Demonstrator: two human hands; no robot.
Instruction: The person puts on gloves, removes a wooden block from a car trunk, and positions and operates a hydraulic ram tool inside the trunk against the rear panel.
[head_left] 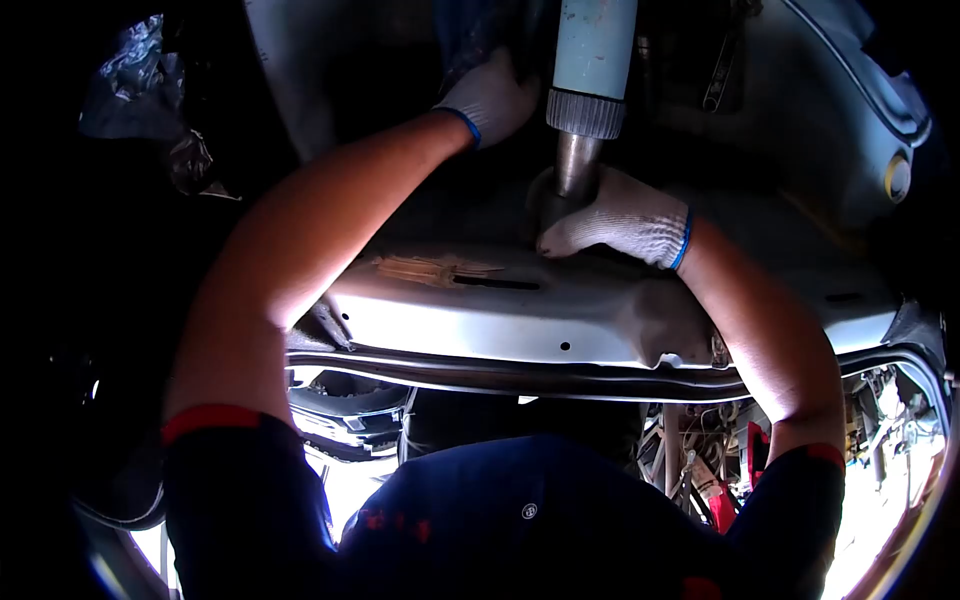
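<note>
A hydraulic ram with a light blue cylinder, a knurled collar and a bare metal rod comes down from the top of the head view. My right hand, in a white knit glove with a blue cuff, is closed around the rod's lower end, where a dark end piece partly shows. Up and to the left, my left hand, gloved the same way, is beside a dark blue shape in shadow. Its fingers are mostly lost in the dark, so their grip cannot be made out.
Below the hands runs a pale metal car body panel with a slot, holes and a scraped brown patch. A dark rubber seal edges it. A wrench-like tool shows at upper right, crumpled shiny sheeting at upper left.
</note>
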